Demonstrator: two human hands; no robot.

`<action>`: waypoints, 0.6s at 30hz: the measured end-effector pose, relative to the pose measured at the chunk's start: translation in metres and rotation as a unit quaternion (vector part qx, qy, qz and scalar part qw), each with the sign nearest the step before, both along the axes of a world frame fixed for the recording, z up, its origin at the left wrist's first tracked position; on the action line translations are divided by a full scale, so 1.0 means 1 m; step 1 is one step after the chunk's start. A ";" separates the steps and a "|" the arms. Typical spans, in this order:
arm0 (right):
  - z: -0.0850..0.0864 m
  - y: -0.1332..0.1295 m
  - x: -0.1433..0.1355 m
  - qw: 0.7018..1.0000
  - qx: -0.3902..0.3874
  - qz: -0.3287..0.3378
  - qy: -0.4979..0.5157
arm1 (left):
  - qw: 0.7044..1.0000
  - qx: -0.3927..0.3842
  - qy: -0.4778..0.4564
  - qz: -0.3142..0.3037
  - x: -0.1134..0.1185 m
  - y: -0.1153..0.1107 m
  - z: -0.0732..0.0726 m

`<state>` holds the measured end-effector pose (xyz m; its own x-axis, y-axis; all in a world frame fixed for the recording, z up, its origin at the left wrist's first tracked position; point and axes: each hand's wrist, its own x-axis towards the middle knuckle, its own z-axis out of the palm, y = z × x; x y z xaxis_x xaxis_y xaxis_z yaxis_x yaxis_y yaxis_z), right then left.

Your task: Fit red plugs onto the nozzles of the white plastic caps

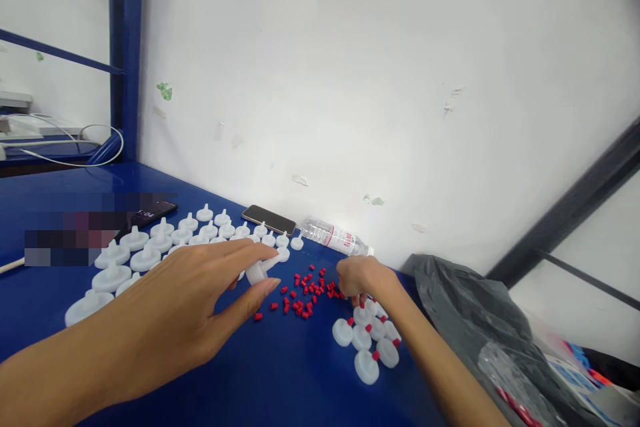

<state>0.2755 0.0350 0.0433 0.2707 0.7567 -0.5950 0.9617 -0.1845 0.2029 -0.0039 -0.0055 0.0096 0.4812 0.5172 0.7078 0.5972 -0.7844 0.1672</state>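
Note:
My left hand (pixel 200 300) pinches a white nozzle cap (pixel 257 271) between thumb and fingers, its spout pointing right. Over the right edge of a scatter of small red tip caps (pixel 314 288), my right hand (pixel 361 275) has its fingers curled downward and closed. Whatever is at those fingertips is hidden. Just below that hand lies a group of white nozzle caps fitted with red tips (pixel 367 367), tipped on their sides. Behind and left of my left hand, several bare white nozzle caps (pixel 145 257) stand spout up in rows.
A clear plastic bottle (pixel 330 235) lies along the wall beside a dark phone (pixel 269 219). Another phone (pixel 153 212), screen lit, is at the left on the blue table (pixel 240 380). A dark grey plastic bag (pixel 460 300) lies at the right, near a clear bag (pixel 515 380).

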 end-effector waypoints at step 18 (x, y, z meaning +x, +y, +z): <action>0.013 -0.006 -0.010 0.999 -0.027 0.026 -0.037 | 1.000 -0.010 0.012 -0.025 0.000 0.001 -0.005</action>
<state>0.2651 0.0294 0.0560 0.2768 0.7388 -0.6145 0.9516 -0.1216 0.2823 -0.0034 -0.0048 0.0043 0.5227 0.5063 0.6859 0.5620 -0.8096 0.1694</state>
